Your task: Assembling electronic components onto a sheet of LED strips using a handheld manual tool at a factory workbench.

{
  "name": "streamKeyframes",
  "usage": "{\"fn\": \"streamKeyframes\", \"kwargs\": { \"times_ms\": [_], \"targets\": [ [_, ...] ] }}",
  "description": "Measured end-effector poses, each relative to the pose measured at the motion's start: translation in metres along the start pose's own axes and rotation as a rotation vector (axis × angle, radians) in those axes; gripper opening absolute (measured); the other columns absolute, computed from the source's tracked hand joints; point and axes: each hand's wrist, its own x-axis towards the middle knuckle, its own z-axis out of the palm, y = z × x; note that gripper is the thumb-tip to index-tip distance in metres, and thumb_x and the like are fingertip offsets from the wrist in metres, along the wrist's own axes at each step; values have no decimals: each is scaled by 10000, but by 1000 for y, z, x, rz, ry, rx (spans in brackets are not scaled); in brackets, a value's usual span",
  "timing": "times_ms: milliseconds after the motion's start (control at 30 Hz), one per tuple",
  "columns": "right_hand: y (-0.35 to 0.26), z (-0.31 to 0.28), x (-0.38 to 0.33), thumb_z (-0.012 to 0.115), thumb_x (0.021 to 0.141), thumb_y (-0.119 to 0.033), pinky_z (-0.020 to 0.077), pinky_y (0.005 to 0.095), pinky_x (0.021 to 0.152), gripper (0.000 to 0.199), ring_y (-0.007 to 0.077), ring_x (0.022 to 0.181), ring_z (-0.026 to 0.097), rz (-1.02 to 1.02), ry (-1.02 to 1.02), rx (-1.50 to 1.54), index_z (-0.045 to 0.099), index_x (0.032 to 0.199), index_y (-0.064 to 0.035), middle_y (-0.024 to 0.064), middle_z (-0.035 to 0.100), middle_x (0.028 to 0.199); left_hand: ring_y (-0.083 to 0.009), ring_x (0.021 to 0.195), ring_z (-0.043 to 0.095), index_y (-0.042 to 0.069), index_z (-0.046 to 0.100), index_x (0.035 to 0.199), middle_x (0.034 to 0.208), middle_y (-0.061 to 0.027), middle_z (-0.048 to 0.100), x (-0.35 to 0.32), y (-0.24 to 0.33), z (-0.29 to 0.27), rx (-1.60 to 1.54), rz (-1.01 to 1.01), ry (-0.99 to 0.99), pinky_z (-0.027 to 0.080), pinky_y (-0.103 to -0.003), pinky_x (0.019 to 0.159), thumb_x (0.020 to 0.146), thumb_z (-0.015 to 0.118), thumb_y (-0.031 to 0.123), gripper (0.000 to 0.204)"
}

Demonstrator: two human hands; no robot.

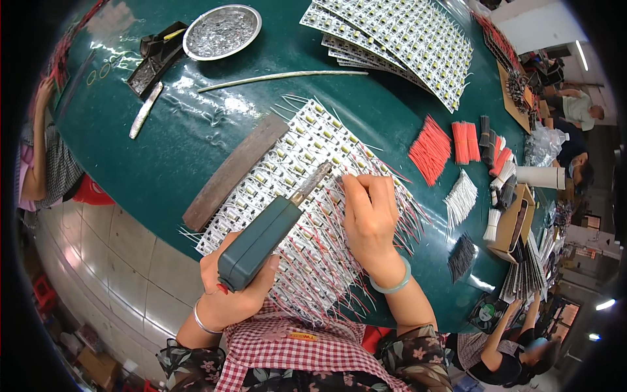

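My left hand (230, 294) grips a teal-handled soldering iron (261, 238) whose metal tip (315, 179) reaches onto a white panel of small circuit boards (287, 163) with red and white wires sticking out. My right hand (369, 212) rests on the panel just right of the tip, fingers pinched together on what looks like a thin wire or solder strand. The panel lies on a dark green table (189, 124).
A brown flat bar (234, 171) lies along the panel's left edge. A metal dish (222, 31), a black holder (155, 57), stacked white panels (405, 39), and red (431, 150), white (460, 199) and black wire bundles (462, 257) lie around. Other people sit at left and right.
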Motion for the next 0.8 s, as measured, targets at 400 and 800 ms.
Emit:
{"fn": "streamKeyframes", "kwargs": {
  "times_ms": [400, 800],
  "targets": [
    [-9, 0, -11, 656, 720, 119, 510, 409, 739, 399, 324, 867, 588, 18, -62, 68, 664, 1114, 56, 168, 610, 970, -131, 668, 636, -73, 688, 1067, 883, -108, 694, -11, -5, -2, -81, -122, -56, 508, -269, 608, 837, 762, -5, 252],
    [-8, 1, -11, 641, 726, 113, 508, 405, 746, 370, 319, 870, 586, 19, -68, 71, 663, 1089, 45, 165, 609, 974, -133, 677, 665, -54, 664, 1050, 841, -108, 696, -11, -5, 1, -58, -179, -90, 519, -266, 621, 835, 761, 1, 242]
  ]
}}
